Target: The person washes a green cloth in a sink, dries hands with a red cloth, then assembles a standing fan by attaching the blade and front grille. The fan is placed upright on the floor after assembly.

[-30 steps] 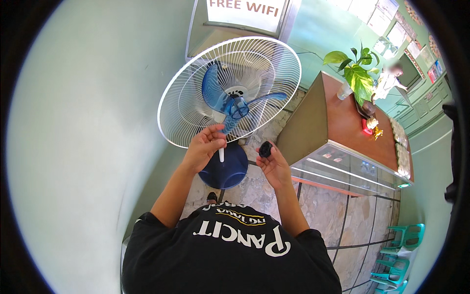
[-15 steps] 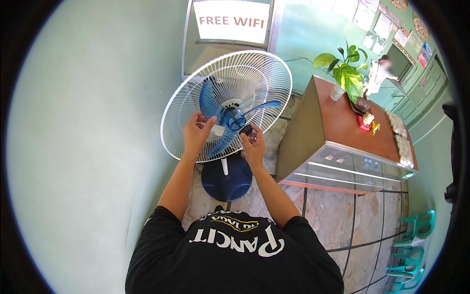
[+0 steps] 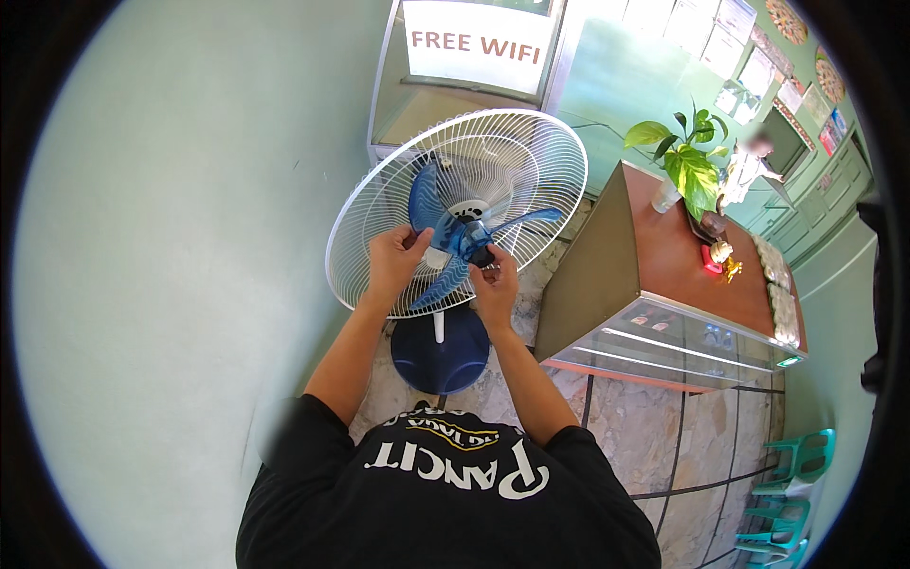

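Observation:
In front of me stands an electric fan without a front guard. Its white wire rear grille (image 3: 374, 204) leans back behind the translucent blue blade assembly (image 3: 428, 201). With thumb and fingers pinched together, my left hand (image 3: 394, 263) grips the lower edge of the upper-left blade. My right hand (image 3: 497, 286) closes its fingertips on a small black knob-like part (image 3: 483, 256) at the lower right of the hub. Part of that piece is hidden by my fingers. Below the grille, a white pole meets the round dark blue base (image 3: 439, 356) on the floor.
To the right is a brown-topped display counter (image 3: 654, 237) with a potted plant (image 3: 690, 166) and small figurines (image 3: 720, 256). A glass door or case with a white sign (image 3: 474, 47) stands behind the fan. The pale green wall (image 3: 171, 284) runs close on my left. Green plastic chairs (image 3: 801, 465) sit far right; another person (image 3: 749, 171) is beyond the counter.
The view has shifted, moving the fan slightly right and down in the picture. My right fingertips have come closer against the hub with the black part. My left hand remains by the same blade.

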The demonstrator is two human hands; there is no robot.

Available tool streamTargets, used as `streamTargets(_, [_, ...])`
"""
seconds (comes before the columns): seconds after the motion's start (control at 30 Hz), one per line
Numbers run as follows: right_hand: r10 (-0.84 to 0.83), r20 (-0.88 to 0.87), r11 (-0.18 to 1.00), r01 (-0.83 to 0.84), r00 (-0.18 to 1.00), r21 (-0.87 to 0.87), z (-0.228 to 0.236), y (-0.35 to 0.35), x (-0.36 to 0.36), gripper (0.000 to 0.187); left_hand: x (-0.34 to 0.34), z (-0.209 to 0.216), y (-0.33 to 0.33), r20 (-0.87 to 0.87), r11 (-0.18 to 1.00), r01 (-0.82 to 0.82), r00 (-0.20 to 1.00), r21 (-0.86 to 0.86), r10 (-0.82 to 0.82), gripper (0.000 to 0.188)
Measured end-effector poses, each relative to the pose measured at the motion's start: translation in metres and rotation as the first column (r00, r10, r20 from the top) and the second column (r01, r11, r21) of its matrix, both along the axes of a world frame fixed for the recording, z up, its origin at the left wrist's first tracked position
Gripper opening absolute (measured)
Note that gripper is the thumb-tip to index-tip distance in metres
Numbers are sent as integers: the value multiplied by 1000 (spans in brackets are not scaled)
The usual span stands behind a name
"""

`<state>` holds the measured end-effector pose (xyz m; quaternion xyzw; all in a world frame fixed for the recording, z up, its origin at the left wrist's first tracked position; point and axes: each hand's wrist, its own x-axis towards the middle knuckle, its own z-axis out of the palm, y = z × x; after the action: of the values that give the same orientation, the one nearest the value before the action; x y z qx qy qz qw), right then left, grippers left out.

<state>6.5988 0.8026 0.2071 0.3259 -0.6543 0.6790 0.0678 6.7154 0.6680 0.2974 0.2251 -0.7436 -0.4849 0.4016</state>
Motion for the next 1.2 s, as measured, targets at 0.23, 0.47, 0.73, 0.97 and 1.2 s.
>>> streamTargets(0.23, [-168,-561,980,199,811,-6,15,6,5,39,-2,-11,-10,37,1000,-11,999,-24,12,25])
streamTargets(0.47, [-178,-486,950,279,855,143,24,9,4,42,-5,-15,-6,-76,997,27,997,70,-22,25])
streamTargets(0.73, [-6,302,973,-65,953,222,24,6,1,37,-3,-14,-6,-26,998,10,1000,55,-9,25])
streamTargets(0.97, [-126,-703,943,305,699,134,20,6,-5,36,-2,-4,-3,-7,999,8,1000,-32,-8,24])
streamTargets(1.2, [-39,-417,943,172,908,286,24,11,7,42,-6,-7,-3,-23,999,8,1000,51,-7,25])
